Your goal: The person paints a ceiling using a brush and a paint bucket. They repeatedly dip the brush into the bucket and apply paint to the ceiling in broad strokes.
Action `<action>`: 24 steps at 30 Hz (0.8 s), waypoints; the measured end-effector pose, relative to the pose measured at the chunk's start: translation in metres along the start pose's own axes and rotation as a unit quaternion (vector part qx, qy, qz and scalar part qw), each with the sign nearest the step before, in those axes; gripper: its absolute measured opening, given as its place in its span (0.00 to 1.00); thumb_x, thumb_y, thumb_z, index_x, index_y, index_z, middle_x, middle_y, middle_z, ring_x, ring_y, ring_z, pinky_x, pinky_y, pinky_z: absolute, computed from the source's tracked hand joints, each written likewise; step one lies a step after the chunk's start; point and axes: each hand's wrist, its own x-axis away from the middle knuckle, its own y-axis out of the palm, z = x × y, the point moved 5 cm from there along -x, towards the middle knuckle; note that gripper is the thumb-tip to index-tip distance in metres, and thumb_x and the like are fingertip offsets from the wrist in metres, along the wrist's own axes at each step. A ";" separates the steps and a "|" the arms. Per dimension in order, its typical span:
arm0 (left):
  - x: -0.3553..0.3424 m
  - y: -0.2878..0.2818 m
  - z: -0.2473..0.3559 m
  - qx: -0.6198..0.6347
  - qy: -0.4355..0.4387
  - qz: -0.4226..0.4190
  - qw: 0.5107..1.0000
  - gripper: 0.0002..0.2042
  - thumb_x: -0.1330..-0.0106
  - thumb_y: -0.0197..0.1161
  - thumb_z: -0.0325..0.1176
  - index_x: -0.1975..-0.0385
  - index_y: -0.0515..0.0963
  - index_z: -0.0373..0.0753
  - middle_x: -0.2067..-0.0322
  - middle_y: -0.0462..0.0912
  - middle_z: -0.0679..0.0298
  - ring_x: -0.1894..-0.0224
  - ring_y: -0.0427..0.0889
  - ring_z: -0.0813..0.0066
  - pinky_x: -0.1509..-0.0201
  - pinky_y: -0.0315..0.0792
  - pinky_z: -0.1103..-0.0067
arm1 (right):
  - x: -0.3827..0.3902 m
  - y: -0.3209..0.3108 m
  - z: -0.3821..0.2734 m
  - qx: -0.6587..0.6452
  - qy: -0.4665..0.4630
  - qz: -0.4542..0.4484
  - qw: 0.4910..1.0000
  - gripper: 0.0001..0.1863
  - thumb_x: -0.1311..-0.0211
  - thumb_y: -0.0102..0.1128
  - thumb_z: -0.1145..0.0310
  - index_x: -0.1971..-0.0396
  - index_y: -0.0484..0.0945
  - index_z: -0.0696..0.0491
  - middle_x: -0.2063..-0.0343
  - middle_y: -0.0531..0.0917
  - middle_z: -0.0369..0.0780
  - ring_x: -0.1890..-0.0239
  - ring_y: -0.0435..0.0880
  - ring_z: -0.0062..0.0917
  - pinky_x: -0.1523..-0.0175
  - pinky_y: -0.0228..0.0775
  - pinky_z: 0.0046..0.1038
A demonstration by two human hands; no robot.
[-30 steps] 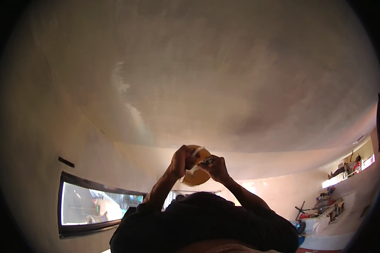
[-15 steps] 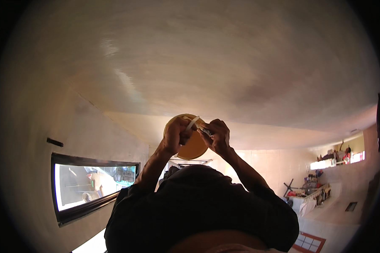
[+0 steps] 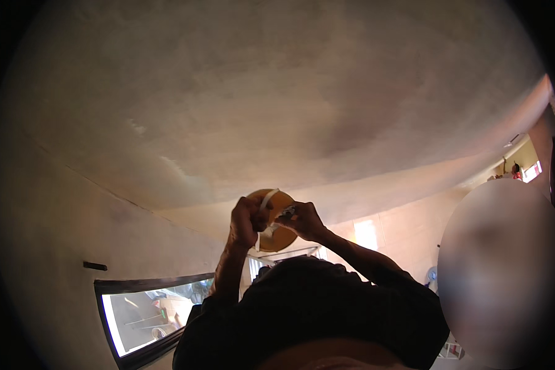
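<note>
A round tan-orange disc-like thing (image 3: 282, 239) shows behind and between my hands. Whether it is flat or hollow I cannot tell. My left hand (image 3: 246, 221) is closed at its left side around a narrow white strip (image 3: 267, 198). One end of the strip sticks out above the fist, and a white length hangs below it. On the right, my right hand (image 3: 305, 221) pinches a small greyish thing (image 3: 287, 211) over the disc. Its kind is too small to make out.
A wide, plain beige surface (image 3: 259, 105) spreads above my hands. A dark-framed window (image 3: 160, 280) is at the lower left, with a short dark bar (image 3: 95, 266) above it. A large blurred pale oval (image 3: 502, 271) covers much of the right side.
The view has shifted and tilted. The hands and disc sit lower in it. My right hand has turned flatter and reaches further over the disc. The blurred oval has appeared on the right.
</note>
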 end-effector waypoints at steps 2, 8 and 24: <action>-0.006 -0.007 -0.006 0.007 -0.008 -0.006 1.000 0.17 0.42 0.44 0.41 0.69 0.76 0.36 0.86 0.62 0.75 0.87 0.54 0.86 0.83 0.48 0.85 | 0.001 -0.007 -0.005 0.035 0.000 0.031 0.999 0.17 0.52 0.75 0.63 0.69 0.82 0.59 0.74 0.84 0.43 0.71 0.84 0.26 0.66 0.76 0.29; -0.006 -0.008 -0.009 -0.012 0.000 -0.006 1.000 0.17 0.36 0.45 0.43 0.69 0.76 0.36 0.85 0.65 0.74 0.87 0.57 0.86 0.86 0.49 0.85 | 0.003 -0.026 -0.042 0.181 -0.332 0.192 0.905 0.12 0.58 0.75 0.68 0.70 0.83 0.46 0.83 0.76 0.36 0.80 0.75 0.31 0.74 0.66 0.31; -0.036 -0.029 -0.027 -0.080 0.038 -0.004 0.996 0.20 0.32 0.38 0.42 0.63 0.78 0.35 0.88 0.62 0.74 0.88 0.55 0.84 0.84 0.49 0.83 | -0.004 0.009 0.021 0.063 -0.049 0.003 0.997 0.19 0.51 0.72 0.55 0.66 0.84 0.54 0.71 0.86 0.45 0.68 0.87 0.33 0.62 0.78 0.31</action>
